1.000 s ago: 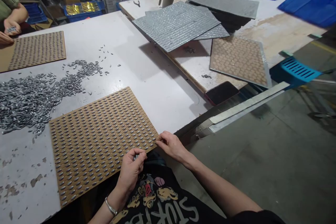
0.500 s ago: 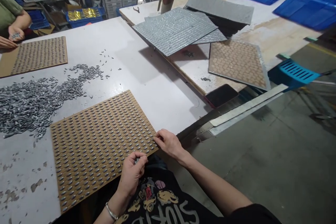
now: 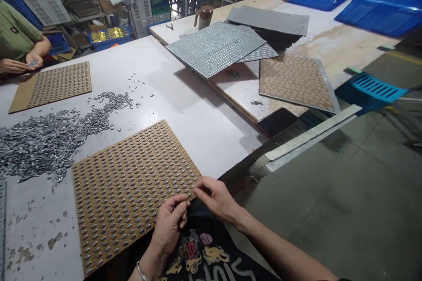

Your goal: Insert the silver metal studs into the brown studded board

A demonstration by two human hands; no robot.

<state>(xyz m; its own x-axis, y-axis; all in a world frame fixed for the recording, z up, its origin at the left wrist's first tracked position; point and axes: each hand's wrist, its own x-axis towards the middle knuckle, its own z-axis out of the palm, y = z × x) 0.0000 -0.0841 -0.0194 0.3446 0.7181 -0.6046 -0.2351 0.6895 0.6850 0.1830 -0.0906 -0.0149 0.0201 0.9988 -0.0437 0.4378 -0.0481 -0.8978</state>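
Note:
A brown board covered with rows of small silver oval pieces lies at the table's near edge. Beside its near edge, my left hand is closed, with a small dark piece between thumb and forefinger at the fingertips. My right hand is pinched at the board's right corner; whatever its fingertips hold is too small to make out. A heap of loose silver pieces lies on the white table beyond the board, to the left.
Across the table a person holds loose pieces over another studded board. Grey ribbed sheets, a patterned panel, a phone, a mug and blue bins lie to the right.
The view has shifted, so the table appears lower and more of the other person shows. My left fingers have moved from a cupped hold on several pieces to a pinch near my right hand.

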